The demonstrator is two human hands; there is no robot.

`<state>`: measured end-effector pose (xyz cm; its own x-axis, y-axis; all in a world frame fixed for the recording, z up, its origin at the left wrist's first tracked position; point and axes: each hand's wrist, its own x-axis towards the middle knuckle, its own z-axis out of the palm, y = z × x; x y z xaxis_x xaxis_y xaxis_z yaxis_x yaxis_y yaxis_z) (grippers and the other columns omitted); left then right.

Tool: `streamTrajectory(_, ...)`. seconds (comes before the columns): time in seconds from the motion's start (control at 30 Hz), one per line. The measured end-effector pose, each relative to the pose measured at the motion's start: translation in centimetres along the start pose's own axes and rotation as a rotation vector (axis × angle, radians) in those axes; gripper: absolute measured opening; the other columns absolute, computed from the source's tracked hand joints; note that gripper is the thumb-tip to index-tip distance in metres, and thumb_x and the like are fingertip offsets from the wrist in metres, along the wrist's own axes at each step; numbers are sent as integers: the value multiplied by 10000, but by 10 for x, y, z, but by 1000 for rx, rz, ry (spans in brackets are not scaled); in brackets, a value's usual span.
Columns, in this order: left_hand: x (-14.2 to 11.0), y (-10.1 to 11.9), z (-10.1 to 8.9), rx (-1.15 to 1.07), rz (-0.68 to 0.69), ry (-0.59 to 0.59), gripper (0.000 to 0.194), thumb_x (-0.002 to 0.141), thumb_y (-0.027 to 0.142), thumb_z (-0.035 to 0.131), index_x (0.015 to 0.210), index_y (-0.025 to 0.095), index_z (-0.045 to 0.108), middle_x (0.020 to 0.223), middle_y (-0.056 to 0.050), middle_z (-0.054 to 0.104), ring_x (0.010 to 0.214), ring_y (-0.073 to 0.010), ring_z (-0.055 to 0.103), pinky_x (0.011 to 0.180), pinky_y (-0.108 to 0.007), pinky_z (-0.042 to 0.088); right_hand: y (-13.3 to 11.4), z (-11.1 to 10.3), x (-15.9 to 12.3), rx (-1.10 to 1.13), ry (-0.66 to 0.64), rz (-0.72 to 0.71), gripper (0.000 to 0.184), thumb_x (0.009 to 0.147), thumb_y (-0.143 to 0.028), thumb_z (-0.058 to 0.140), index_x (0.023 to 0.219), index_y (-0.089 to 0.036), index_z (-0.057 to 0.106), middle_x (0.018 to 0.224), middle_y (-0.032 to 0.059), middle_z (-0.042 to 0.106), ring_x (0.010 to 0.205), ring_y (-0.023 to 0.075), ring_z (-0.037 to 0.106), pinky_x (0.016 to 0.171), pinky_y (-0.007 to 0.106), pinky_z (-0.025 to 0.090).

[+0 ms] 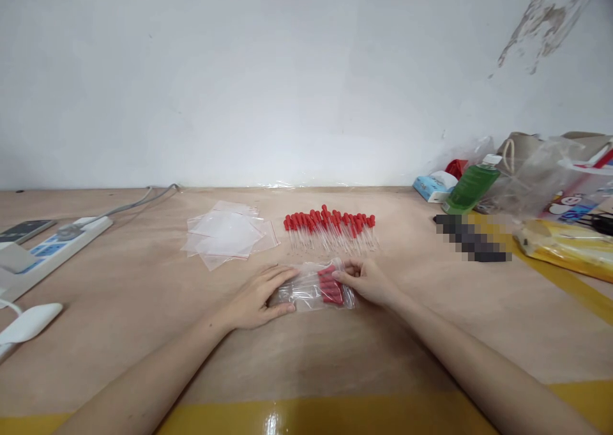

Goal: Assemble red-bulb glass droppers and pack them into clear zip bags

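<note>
A clear zip-lock bag (306, 296) lies flat on the table, with several red-bulbed droppers (330, 288) inside, bulbs toward its right end. Spread across the bag's left end, my left hand (261, 296) rests with fingers and thumb apart. At the upper right corner my right hand (366, 280) pinches the bag's edge between thumb and fingers. Just behind the bag is a row of loose droppers (330, 224) with red rubber bulbs and clear stems. Flat bags (230, 230) with red seal lines lie in a loose pile to the left.
On the left are a power strip (48, 256), a white plug (31, 323) and a phone-like device (26, 230). A green bottle (472, 186), tissue pack (433, 187), blurred dark object (472, 238) and yellow packet (569, 246) stand or lie right. A wall (287, 83) rises behind.
</note>
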<state>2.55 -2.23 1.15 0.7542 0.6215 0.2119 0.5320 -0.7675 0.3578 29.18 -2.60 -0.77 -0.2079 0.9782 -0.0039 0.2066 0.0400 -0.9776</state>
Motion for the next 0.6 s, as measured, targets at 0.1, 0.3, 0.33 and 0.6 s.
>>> streamTrajectory(0.1,0,1,0,-12,0,1,563,821,434,493,1318,236,318,1305,-74,430,1198,-228,381,1000,-406,328,-1,4,-1,39,18,11,270,617,-415,680,702,-171,604,614,5,644,564,150,591,513,254,449)
streamTrajectory(0.3,0,4,0,-42,2,33,554,820,431,493,1313,234,336,1318,-76,421,1207,-222,379,1003,-394,327,-8,6,-5,268,18,-55,277,657,-437,651,685,-193,524,646,-24,618,586,121,579,548,246,468)
streamTrajectory(0.33,1,2,0,-25,-16,78,541,825,428,485,1309,233,343,1328,-76,410,1222,-222,363,1019,-405,299,-8,4,-4,319,21,-55,274,664,-434,649,696,-196,517,645,-29,613,574,118,577,545,249,473)
streamTrajectory(0.6,-1,-54,-10,483,-585,465,421,848,440,389,1201,237,494,1361,-114,364,1292,-298,231,1012,-576,114,13,-72,21,369,931,-292,341,644,-470,633,748,-215,432,722,-21,579,647,131,585,597,283,498)
